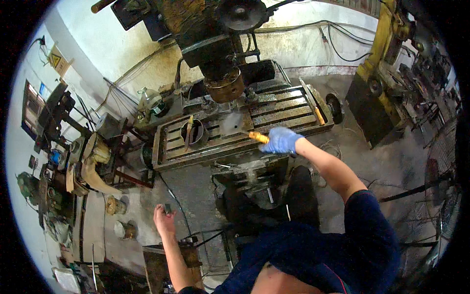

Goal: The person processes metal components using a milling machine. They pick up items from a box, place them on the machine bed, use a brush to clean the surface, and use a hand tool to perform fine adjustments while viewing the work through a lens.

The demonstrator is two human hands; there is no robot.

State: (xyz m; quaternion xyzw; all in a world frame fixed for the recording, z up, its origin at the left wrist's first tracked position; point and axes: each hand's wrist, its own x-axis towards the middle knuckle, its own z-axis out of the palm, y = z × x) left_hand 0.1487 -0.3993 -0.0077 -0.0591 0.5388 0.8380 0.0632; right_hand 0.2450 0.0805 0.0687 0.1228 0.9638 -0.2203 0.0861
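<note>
My right hand [280, 140], in a blue glove, grips the yellow handle of a tool [258, 136] over the slotted table [289, 109] of a milling machine [223, 54]. The tool's dark tip points toward a flat metal piece [231, 122] on that table. My bare left hand [164, 217] is down low to the left, closed on a small dark metal piece [168, 208], well away from the machine. A dark round pot with a stick in it [193, 132] stands on the left part of the table.
A cluttered bench [88, 161] stands at the left, with a glass jug [149, 100] behind it. A yellow machine [387, 63] is at the right. A wire fan guard [443, 196] is at far right. Cables [171, 196] cross the dirty concrete floor.
</note>
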